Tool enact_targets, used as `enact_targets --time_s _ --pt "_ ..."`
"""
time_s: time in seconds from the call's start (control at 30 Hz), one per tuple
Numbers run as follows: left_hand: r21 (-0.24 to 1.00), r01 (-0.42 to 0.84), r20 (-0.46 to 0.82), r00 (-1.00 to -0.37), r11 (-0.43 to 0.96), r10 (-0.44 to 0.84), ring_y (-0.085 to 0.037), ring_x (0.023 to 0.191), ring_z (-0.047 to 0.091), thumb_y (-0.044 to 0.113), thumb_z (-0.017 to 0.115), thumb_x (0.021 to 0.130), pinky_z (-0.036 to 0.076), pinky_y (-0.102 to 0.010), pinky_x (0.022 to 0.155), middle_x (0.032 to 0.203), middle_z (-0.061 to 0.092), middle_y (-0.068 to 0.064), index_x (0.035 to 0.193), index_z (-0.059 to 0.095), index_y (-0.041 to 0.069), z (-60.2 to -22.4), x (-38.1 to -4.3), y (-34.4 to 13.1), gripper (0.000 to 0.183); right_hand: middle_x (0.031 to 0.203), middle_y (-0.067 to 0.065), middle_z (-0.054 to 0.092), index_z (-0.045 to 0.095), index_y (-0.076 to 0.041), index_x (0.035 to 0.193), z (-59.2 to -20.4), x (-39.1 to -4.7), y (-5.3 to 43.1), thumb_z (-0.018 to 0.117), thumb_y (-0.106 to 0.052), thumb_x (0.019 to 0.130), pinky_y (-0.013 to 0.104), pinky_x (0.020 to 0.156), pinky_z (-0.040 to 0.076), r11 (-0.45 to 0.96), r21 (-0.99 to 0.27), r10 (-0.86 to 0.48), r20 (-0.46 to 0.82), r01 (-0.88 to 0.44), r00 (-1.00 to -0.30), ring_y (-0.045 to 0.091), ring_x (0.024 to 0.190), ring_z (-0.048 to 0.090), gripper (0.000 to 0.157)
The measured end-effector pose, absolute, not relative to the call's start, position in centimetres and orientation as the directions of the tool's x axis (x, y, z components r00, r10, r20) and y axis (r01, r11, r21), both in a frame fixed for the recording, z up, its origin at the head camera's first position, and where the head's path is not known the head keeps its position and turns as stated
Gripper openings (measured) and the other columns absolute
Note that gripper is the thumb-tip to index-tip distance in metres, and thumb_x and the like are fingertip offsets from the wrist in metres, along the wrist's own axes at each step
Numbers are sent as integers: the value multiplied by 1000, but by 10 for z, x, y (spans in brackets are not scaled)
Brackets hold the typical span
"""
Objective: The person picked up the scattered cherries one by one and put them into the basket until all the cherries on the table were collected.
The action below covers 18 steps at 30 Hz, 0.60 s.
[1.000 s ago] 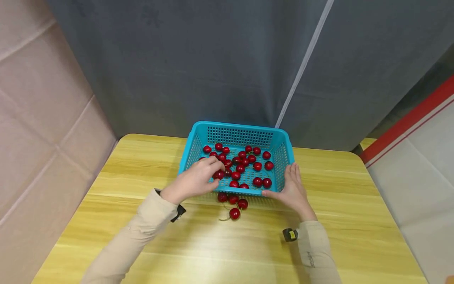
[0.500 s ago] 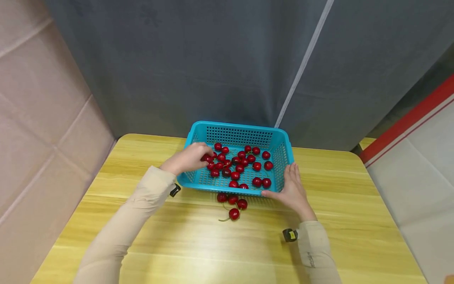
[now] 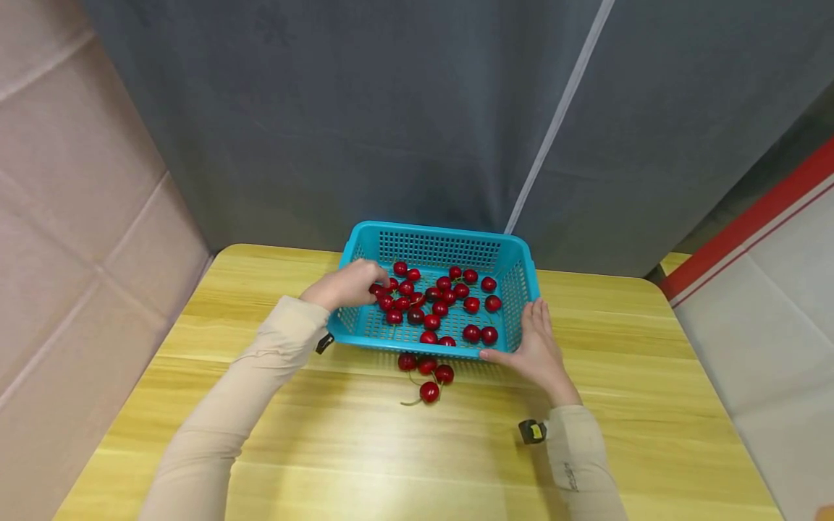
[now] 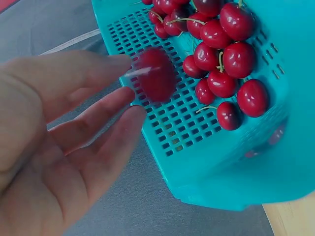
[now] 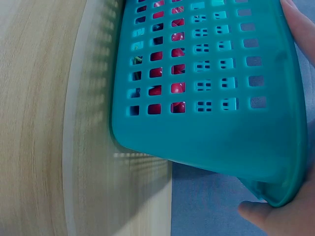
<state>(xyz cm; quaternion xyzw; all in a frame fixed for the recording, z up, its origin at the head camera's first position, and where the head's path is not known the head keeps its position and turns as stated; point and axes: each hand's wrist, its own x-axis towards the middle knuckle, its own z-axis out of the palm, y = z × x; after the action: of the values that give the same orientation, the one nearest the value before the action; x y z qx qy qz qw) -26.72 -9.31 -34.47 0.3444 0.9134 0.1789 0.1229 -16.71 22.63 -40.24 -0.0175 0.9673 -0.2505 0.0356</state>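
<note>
A blue plastic basket (image 3: 449,233) with openwork walls stands near the table's far edge, holding several red cherries (image 3: 448,297). My left hand (image 3: 348,284) reaches over its left rim, above the cherries at that end. The left wrist view has the thumb and fingers of that hand apart, with a blurred cherry (image 4: 155,76) just beyond the fingertips; whether they touch its stem is unclear. My right hand (image 3: 537,352) rests against the basket's right front corner, fingers straight along the outside of the right wall and thumb at the front rim.
Several stemmed cherries (image 3: 428,378) lie on the wooden table (image 3: 365,449) just outside the basket's front wall. A grey curtain (image 3: 365,123) hangs behind the table. A pale padded wall (image 3: 78,239) rises at the left.
Over the last second my left hand has moved left and slightly away, from the front left cherries to the basket's left end. My right hand and the basket hold almost still.
</note>
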Motion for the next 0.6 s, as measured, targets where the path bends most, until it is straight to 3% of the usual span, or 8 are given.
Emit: enact_targets --time_s 0.27,0.6 --pt "403 587 -87 -739 702 668 -29 104 53 0 61 79 47 -38 87 111 61 -15 106 64 -2 -343 -260 -94 27 148 24 -11 3 10 140 -403 -167 226 68 -66 61 54 108 10 877 -480 -47 -63 -11 -997 37 136 -10 128" --pt "405 677 33 -682 614 730 -21 92 57 9 66 80 50 -30 79 103 60 -11 105 63 1 -348 -205 -78 27 148 23 -12 2 9 141 -403 -167 227 68 -65 61 53 108 9 872 -488 -50 -63 -13 -997 34 136 -13 127"
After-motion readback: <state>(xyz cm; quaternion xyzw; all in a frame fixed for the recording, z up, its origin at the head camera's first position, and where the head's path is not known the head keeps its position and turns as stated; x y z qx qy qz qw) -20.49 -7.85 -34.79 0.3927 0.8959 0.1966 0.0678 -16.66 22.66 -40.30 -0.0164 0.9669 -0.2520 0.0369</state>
